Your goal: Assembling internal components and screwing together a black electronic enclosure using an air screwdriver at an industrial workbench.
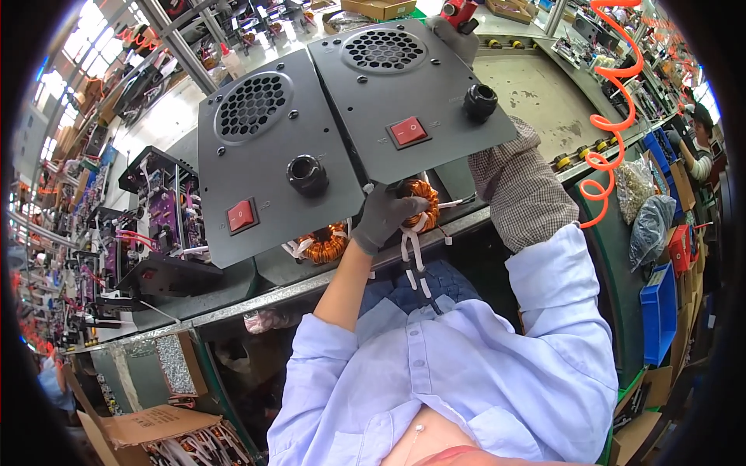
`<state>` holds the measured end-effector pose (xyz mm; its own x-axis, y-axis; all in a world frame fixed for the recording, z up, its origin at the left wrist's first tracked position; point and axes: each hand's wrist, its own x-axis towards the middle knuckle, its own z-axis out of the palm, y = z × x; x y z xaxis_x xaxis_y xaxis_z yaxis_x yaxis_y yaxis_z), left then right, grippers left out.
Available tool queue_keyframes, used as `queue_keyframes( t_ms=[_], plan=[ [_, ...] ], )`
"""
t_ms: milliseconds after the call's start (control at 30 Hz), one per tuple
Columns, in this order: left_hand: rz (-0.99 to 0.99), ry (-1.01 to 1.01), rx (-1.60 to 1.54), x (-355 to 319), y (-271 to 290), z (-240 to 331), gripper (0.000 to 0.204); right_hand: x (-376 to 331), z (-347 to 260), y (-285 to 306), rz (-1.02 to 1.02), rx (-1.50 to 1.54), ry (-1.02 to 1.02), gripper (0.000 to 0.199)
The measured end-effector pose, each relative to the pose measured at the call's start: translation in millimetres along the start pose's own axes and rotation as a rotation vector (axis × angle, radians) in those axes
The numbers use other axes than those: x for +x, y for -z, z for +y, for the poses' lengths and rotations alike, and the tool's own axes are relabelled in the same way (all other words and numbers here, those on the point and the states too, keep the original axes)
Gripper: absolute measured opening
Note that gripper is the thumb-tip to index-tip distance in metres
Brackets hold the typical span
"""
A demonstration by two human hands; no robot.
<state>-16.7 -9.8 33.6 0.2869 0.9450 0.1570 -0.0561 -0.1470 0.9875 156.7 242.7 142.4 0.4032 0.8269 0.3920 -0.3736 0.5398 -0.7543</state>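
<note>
Two black metal panels stand side by side in front of me, the left panel [256,171] and the right panel [373,93]. Each has a round honeycomb vent, a red rocker switch and a black round knob-like fitting. My left hand [385,217], in a grey glove, is closed on a copper-wound ring coil [422,208] with white-sleeved leads, at the right panel's near edge. Another copper coil [325,245] shows below the left panel. My right hand [457,40], gloved, is past the right panel's far corner, closed around a red tool [458,11]; its fingers are partly hidden.
At left sit open black housings with purple circuit boards [163,210]. An orange coiled air hose [614,85] hangs at right, over the roller-edged conveyor [536,101]. Blue bins [659,311] line the right side. A cardboard box [159,427] of cables stands low at left.
</note>
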Motion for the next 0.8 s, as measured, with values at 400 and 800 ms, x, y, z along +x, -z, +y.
queue_keyframes(
  t_ms=[400,800],
  plan=[
    [0.011,0.0,-0.082,-13,-29,1,0.045,-42,-73,10,-0.052,-0.188,0.073,0.027],
    [-0.071,0.045,0.349,87,-100,16,0.057,-64,-207,104,0.008,-0.227,0.392,0.023]
  ],
)
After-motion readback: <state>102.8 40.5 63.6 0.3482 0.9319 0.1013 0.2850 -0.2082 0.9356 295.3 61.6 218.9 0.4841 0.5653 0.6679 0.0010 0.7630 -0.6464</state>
